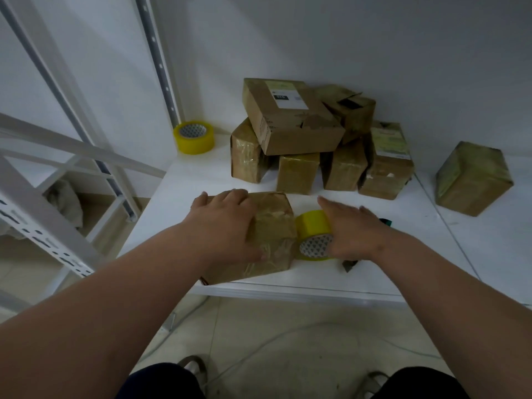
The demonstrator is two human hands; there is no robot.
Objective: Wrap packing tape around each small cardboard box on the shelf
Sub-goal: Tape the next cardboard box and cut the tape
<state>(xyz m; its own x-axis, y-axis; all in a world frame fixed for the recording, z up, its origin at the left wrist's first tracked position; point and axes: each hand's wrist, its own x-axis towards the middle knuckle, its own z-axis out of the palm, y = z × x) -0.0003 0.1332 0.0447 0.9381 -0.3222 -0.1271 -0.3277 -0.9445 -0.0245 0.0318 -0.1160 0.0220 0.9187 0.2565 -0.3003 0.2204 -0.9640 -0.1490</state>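
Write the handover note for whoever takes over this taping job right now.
Left hand: holds the front box down on the shelf.
Right hand: grips the tape roll against that box's right side.
Spare roll sits at the back left.
Done: front box partly wrapped; several piled boxes look glossy.
Left: finish this one; the labelled top box looks bare.

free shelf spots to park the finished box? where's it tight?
Bare shelf between the spare tape roll and the box pile; more between the pile and the lone box at right. Tight at the front: left hand on the box, right hand on the tape roll.
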